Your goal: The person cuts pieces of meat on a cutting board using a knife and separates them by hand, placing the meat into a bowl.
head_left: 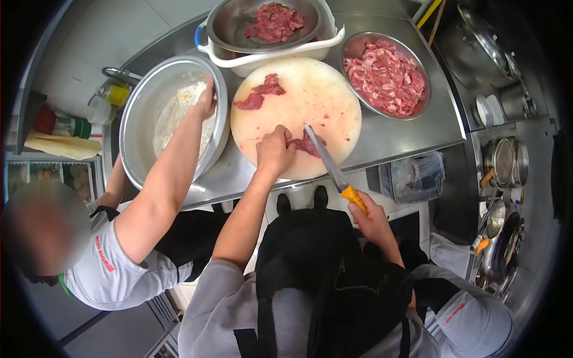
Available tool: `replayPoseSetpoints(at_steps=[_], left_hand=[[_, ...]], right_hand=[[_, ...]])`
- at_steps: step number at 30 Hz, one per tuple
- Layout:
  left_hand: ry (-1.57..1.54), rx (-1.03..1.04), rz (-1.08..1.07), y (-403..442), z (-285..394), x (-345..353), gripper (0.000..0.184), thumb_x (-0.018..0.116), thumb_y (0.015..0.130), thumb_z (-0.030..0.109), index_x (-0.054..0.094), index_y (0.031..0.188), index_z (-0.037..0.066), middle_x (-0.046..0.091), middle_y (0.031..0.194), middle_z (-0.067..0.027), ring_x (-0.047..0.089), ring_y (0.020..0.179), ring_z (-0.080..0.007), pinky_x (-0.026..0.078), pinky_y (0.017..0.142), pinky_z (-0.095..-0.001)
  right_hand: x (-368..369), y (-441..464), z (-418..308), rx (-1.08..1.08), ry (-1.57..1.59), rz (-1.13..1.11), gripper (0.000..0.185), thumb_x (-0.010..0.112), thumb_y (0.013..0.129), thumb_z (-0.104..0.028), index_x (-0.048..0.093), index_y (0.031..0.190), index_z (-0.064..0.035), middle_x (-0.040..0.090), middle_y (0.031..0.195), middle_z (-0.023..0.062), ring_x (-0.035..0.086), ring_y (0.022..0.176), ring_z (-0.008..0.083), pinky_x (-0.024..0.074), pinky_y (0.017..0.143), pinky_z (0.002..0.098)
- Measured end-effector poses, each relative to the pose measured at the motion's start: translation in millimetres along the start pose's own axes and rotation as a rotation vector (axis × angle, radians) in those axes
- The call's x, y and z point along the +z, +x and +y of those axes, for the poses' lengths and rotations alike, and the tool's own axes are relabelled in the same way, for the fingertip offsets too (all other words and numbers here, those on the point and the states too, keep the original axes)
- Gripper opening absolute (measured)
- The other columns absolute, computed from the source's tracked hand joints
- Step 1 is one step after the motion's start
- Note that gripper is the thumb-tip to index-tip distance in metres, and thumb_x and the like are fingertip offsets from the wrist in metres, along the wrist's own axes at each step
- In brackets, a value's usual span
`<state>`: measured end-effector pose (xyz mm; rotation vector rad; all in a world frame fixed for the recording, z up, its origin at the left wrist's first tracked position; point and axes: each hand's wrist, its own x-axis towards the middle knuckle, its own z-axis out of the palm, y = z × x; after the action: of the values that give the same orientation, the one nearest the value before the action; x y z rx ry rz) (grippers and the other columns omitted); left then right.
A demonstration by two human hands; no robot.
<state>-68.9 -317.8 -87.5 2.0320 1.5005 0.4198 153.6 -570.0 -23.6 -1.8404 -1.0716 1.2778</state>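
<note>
My right hand (371, 219) is wrapped round the yellow-orange handle of a kitchen knife (328, 160). The blade slants up and left, and its tip lies over a piece of raw red meat (305, 144) on the round, pale cutting board (334, 89). With fingers curled together, my left hand (275, 151) grips the left end of that piece. Its fingertips are partly hidden. Further up the board lie other pieces of meat (261, 94), apart from both hands, and small scraps dot the surface.
Right of the board stands a steel bowl of cut meat (385, 77). Behind it, a steel bowl (230, 30) with meat rests on a white tub (325, 46). At left, a co-worker's hand (206, 98) is inside a large pot (138, 101) holding a whitish floury mix.
</note>
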Motion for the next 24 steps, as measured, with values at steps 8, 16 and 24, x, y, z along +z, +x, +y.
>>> replayPoseSetpoints(at_steps=[8,16,24], left_hand=[[-0.004,0.322,0.354,-12,-2,-5,0.014,0.078,0.091,0.004,0.071,0.103,0.003,0.073,0.100,-0.0175,0.069,0.099,-0.0406,0.056,0.090,-0.0500],[-0.115,0.459,0.274,-15,-3,14,0.012,0.081,0.090,0.004,0.076,0.101,0.001,0.072,0.101,-0.0154,0.068,0.098,-0.0379,0.057,0.089,-0.0468],[-0.117,0.496,0.225,-10,-10,16,0.012,0.081,0.089,0.003,0.075,0.100,0.002,0.072,0.099,-0.0147,0.068,0.097,-0.0374,0.056,0.088,-0.0464]], right_hand=[[6,-6,-13,0.010,-0.142,-0.033,0.047,0.066,0.112,-0.032,0.060,0.150,-0.0054,0.078,0.104,0.0263,0.078,0.100,0.0458,0.0582,0.087,0.0461],[-1,-9,-17,0.052,-0.170,-0.088,0.043,0.061,0.114,-0.035,0.060,0.145,-0.0057,0.077,0.102,0.0304,0.074,0.104,0.0546,0.0569,0.087,0.0533],[6,39,-29,0.012,-0.143,-0.151,0.043,0.060,0.114,-0.038,0.060,0.140,-0.0048,0.075,0.093,0.0287,0.074,0.084,0.0505,0.0551,0.077,0.0530]])
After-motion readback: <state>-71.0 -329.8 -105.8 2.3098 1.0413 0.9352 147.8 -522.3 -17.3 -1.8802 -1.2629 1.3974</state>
